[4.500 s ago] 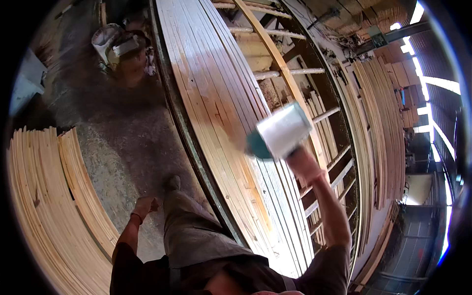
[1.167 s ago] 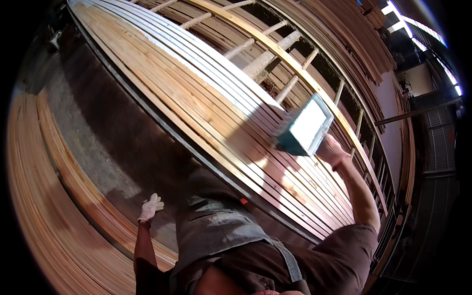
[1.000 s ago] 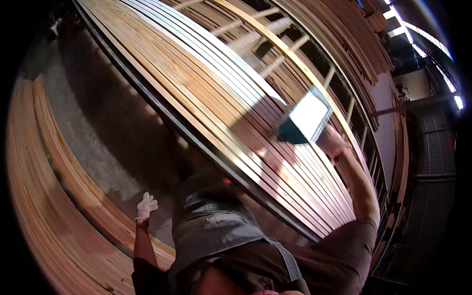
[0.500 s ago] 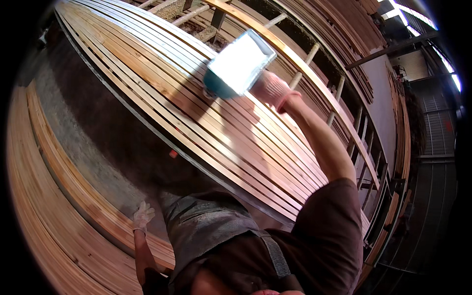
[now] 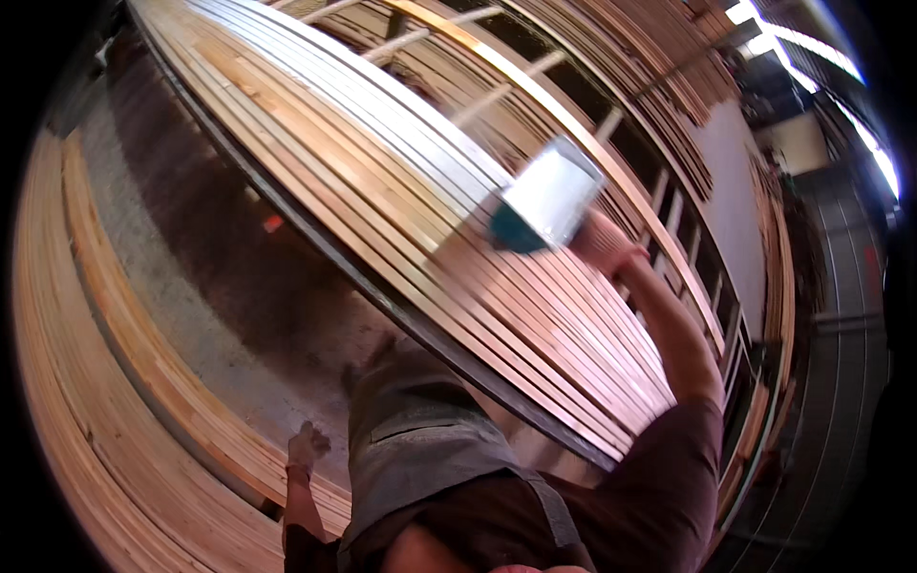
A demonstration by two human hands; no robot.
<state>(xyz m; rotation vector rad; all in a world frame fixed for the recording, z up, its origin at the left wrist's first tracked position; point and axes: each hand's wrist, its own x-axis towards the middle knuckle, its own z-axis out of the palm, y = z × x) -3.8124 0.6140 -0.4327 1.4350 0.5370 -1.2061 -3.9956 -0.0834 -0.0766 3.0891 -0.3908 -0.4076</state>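
My right hand (image 5: 606, 243), in a pale glove, is closed on a boxy, white-topped teal tool (image 5: 552, 196) whose exact kind I cannot make out. The tool is over a row of long, narrow wooden strips (image 5: 401, 191) laid side by side; motion blurs it, and I cannot tell whether it touches them. My fingertips are hidden behind it. Low on the left, my gloved left hand (image 5: 308, 447) hangs at my side with its fingers loosely apart and nothing visible in it.
A dark rail (image 5: 382, 301) edges the strips on my side. Stacked long boards (image 5: 105, 382) lie to the left across a strip of concrete floor (image 5: 181, 277). Beyond the strips stands a wooden rack with rungs (image 5: 573, 119). More planks (image 5: 630, 38) are piled further back.
The right hand and tool have moved right and down in the picture, away from the middle of the strips. The view has shifted a little. My left hand's fingers look less spread.
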